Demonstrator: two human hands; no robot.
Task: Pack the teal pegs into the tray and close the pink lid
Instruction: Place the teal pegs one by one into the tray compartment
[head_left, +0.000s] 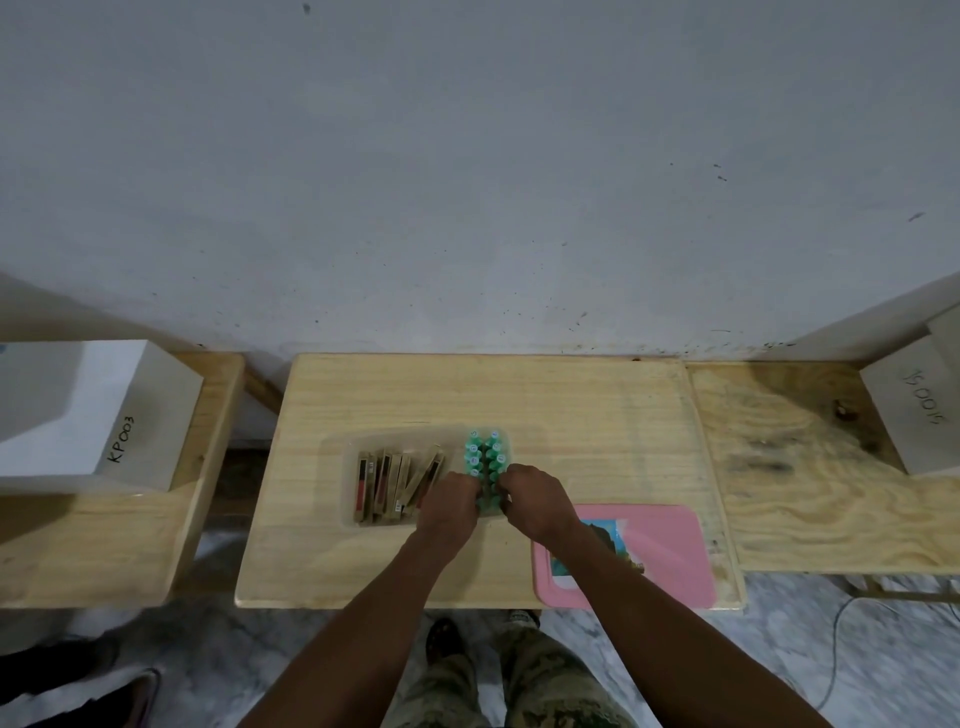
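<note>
Teal pegs (485, 457) with white-marked tops, upright in two close rows along the right end of a clear plastic tray (335, 467). Tray flat on the light wooden desk (597, 415), slightly left of the desk's middle, well clear of the back edge.

Wooden blocks (395, 486) with dark and red strips, on edge and leaning, in the left part of the same tray, just beside the pegs.

Both forearms in over the front edge of the desk.
- Left hand (449, 504): at the near left of the peg rows, fingers curled round the nearest pegs.
- Right hand (535, 496): at the near right of the peg rows, fingers curled and pinching the nearest pegs.
- Fingertips hidden behind the knuckles; exact pegs held not discernible.

Pink lid (670, 551): flat at the front right corner of the desk, apart from the tray. Picture label on top, partly covered by the right forearm.

White box marked KP003 (119, 415) on the wooden bench (104, 540) left of the desk. Second hand-lettered box (914, 415) on the plywood bench (810, 493) to the right. Grey wall behind the back edge.
</note>
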